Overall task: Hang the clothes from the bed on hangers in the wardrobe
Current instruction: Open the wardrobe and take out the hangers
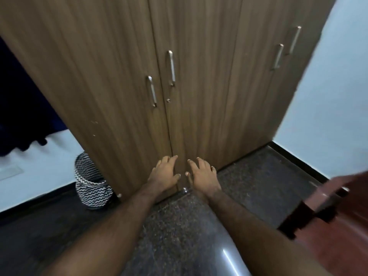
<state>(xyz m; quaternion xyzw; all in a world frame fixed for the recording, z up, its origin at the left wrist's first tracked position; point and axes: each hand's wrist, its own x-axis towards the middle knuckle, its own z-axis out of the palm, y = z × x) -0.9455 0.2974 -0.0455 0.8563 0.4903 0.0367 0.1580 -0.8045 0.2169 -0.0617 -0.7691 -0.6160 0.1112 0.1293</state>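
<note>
Both empty and spread wide, left hand [165, 172] and right hand [203, 173], low before the shut wardrobe [209, 76]. No clothes in sight (bed neither). Might swing a door [109, 76] into that basket [91, 182].

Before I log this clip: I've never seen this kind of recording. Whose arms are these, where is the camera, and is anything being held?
There is no machine here: a person wears one wide-angle camera on the head, looking forward and down. The two bare arms are theirs. The left hand and right hand are spread open, holding nothing, low in front of a wooden wardrobe whose doors are closed; whether they touch it is unclear. A black-and-white zigzag basket stands on the dark floor to the left. No hanger is in view.
</note>
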